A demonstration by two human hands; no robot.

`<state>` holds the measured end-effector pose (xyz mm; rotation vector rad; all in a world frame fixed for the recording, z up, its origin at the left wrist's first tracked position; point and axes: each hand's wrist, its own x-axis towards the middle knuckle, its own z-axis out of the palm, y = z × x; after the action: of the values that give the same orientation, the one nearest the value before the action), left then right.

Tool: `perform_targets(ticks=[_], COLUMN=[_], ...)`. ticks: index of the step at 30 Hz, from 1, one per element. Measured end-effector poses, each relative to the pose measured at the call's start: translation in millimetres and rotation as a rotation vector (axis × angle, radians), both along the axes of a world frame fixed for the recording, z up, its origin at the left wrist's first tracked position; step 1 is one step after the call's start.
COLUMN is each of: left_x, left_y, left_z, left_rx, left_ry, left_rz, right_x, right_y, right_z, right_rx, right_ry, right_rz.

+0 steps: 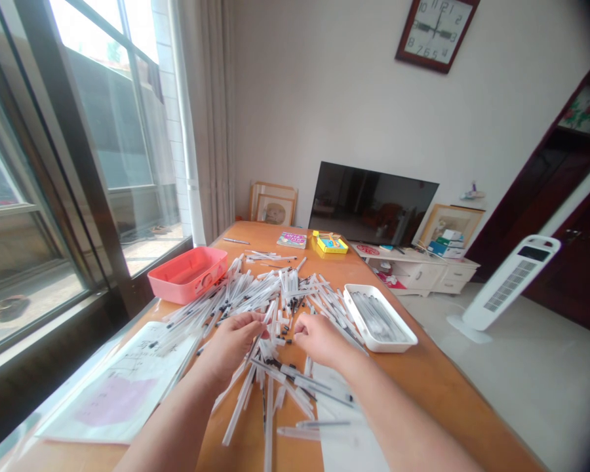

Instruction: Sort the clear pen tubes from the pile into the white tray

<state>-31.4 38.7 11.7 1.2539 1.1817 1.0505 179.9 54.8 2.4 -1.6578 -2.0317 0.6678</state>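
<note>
Over a heap of clear pen barrels point(255, 288) and black caps, both my hands are at work. My left hand point(233, 344) is closed in a pinch on a slim pen point(252, 349), which slants down past the fingertips. Just to the right, my right hand point(322, 341) has its fingers curled together near small caps and barrels; what they hold, if anything, is hidden. Loose pen parts point(299, 380) lie below and between the hands. A white tray point(404, 345) with a row of pens inside stands beyond my right hand.
A red plastic basket point(177, 288) stands at the left table edge. An open booklet point(113, 393) lies at the left, and white paper point(347, 429) lies under my right forearm. A yellow box point(332, 244) and a pink booklet point(292, 240) lie at the table's far end.
</note>
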Motion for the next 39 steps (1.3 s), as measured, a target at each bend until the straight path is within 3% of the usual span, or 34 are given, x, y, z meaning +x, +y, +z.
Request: perform_targets(ticks=[5, 9, 12, 17, 27, 39], left_x=[2.6, 5.2, 6.0, 8.0, 25.6, 26.3], left_y=[-3.4, -7.6, -10.8, -14.8, -24.8, -22.2], left_z=[1.0, 1.2, 3.8, 6.9, 4.0, -5.9], left_rx=[0.015, 0.031, 0.053, 0.048, 0.056, 0.04], left_ry=[-0.034, -0.03, -0.006, 0.006, -0.085, -0.095], left_rz=[-0.115, -0.193, -0.235, -0.278, -0.439, -0.451], right_x=[7.0, 10.6, 11.1, 14.2, 20.6, 26.3], right_y=[-11.7, -27.4, -36.0, -42.1, -46.9, -50.8], right_z=[10.2, 15.8, 14.6, 11.5, 15.9, 19.9], right_rx=[-0.315, -0.382, -0.337, -0.2, -0.059, -0.016], right_ry=[0.813, 1.129, 1.252, 1.323, 1.183, 1.073], right_rz=[-0.023, -0.077, -0.155, -0.238, -0.157, -0.057])
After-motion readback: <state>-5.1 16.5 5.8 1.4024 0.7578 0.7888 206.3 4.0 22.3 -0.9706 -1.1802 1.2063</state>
